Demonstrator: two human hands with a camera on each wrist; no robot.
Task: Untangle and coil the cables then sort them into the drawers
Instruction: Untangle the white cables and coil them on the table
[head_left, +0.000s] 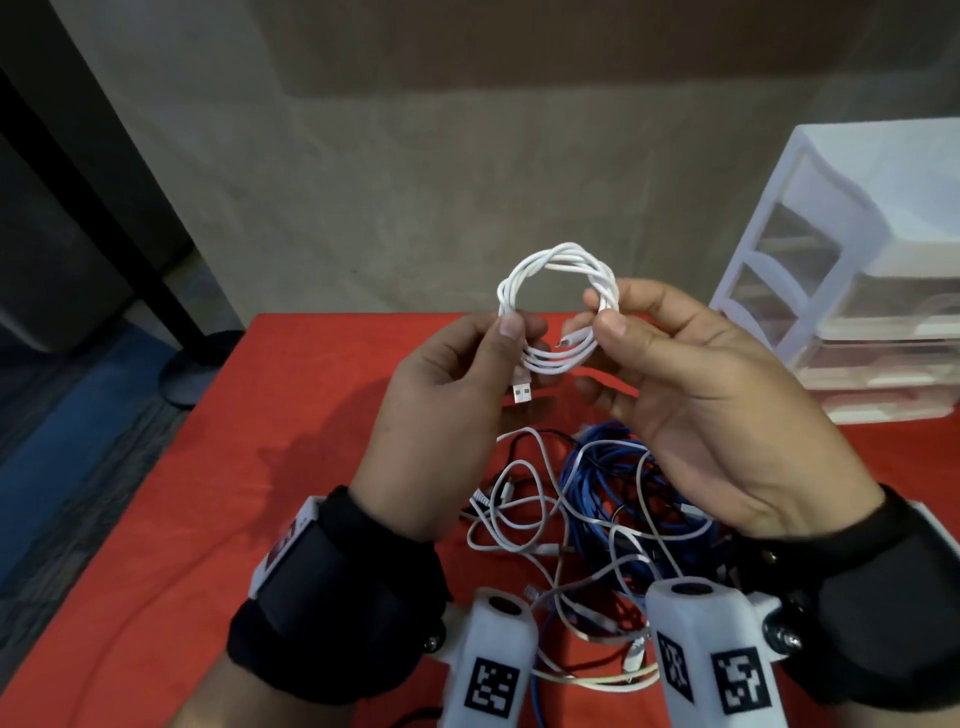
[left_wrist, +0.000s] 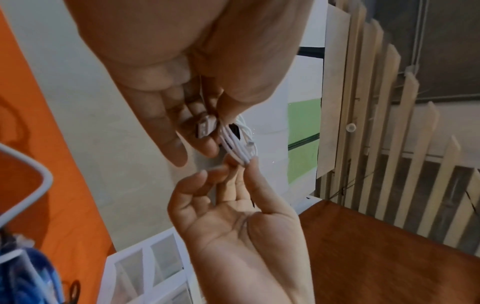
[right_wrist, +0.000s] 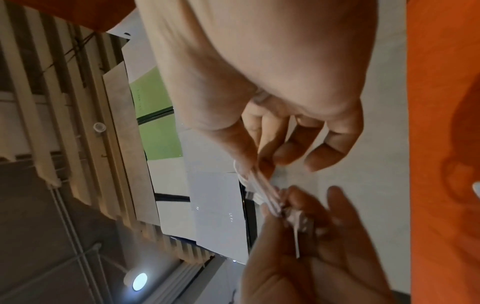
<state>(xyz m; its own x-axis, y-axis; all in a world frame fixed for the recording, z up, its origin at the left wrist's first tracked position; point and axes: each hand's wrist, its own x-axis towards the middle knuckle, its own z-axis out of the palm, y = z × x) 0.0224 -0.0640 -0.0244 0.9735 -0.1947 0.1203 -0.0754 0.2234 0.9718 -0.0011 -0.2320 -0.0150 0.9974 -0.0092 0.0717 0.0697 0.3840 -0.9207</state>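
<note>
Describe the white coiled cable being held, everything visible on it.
The white coiled cable is a thin, smooth, plastic-looking USB lead wound into a round coil of several loops, the turns twisted over one another along the top. It is held upright in the air above the red table, apart from the tangle below. The left hand pinches its left side, the right hand its right side. A USB-A plug hangs from the lower left; a small connector points into the ring.
</note>
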